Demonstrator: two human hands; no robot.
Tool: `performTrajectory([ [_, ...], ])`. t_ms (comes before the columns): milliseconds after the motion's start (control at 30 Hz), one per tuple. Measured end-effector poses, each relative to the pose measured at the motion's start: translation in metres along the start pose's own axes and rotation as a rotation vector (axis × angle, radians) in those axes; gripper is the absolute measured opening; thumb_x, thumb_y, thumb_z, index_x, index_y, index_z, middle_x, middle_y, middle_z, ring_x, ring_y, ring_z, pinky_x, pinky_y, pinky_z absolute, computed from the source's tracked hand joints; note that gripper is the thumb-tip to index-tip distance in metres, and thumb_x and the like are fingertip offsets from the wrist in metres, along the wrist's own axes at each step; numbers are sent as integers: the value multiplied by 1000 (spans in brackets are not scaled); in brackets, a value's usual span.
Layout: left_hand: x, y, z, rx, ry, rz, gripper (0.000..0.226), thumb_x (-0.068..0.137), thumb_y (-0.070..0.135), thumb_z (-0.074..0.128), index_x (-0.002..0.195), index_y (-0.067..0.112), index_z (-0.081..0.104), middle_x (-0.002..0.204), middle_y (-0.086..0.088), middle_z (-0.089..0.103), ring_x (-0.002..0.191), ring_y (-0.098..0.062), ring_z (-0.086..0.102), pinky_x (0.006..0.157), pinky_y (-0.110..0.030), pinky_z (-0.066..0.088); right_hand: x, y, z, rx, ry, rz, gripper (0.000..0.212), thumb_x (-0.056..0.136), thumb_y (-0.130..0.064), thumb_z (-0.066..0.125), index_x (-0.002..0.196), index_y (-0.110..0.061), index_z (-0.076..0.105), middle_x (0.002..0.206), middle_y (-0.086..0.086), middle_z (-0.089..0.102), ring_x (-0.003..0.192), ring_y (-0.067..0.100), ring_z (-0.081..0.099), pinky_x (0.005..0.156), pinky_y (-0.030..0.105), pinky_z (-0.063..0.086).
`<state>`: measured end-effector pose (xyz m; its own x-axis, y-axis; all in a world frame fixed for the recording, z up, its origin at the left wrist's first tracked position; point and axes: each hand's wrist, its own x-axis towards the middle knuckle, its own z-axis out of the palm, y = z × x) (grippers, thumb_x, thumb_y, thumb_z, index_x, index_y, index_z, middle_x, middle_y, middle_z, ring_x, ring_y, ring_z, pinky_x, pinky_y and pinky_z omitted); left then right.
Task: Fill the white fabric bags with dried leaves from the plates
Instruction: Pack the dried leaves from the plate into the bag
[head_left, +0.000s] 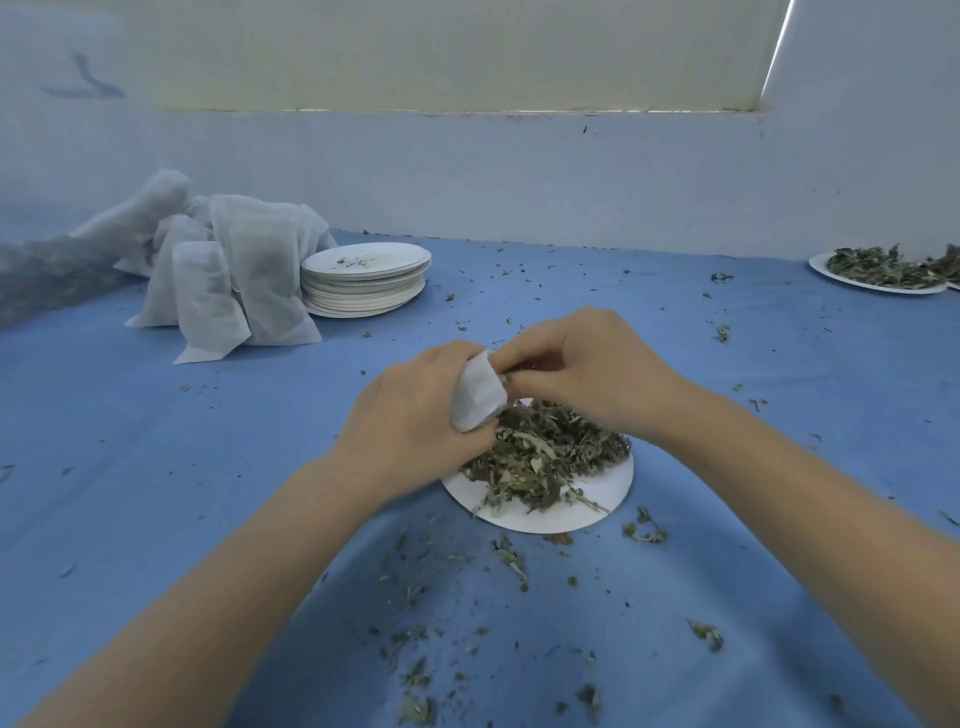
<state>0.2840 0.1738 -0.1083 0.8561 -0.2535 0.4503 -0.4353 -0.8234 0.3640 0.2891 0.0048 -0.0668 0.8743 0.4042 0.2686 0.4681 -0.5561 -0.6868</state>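
A pale wall (519, 171) backs the table (156, 467), draped in blue cloth and littered with leaf crumbs. At far left a heap of filled bags (228, 275) (count unclear, they overlap) leans by one stack of plates (363, 283). Two plates hold leaves (540, 457): the near plate (597, 499), and another plate (878, 273) cut off at right. The left hand (410, 415) grips one bag (475, 397) above the near plate; the right hand (587, 369) pinches at its hidden mouth.
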Motion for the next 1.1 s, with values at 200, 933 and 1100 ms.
performTrajectory([
  [200, 2, 1, -1, 65, -16, 130, 42, 75, 17, 69, 115, 13, 55, 100, -1, 62, 83, -27, 56, 60, -28, 24, 3, -3, -4, -126, -141, -47, 25, 87, -9, 62, 96, -29, 75, 83, -11, 72, 76, -1, 61, 73, 11, 45],
  [933, 8, -6, -13, 156, -120, -46, 56, 72, 23, 68, 121, 22, 42, 103, 2, 56, 92, -25, 54, 67, -33, 40, -16, 6, -27, -65, -8, -61, 30, 80, -34, 69, 108, -44, 64, 108, -19, 65, 96, 0, 59, 88, 25, 49],
  [1100, 3, -11, -13, 172, -198, -60, 56, 70, 24, 70, 119, 24, 42, 103, 5, 55, 91, -23, 53, 67, -31, 40, -25, 41, -34, -604, -403, 200, 73, 78, -54, 64, 142, -40, 32, 128, -10, 39, 99, 4, 44, 83, 22, 34],
])
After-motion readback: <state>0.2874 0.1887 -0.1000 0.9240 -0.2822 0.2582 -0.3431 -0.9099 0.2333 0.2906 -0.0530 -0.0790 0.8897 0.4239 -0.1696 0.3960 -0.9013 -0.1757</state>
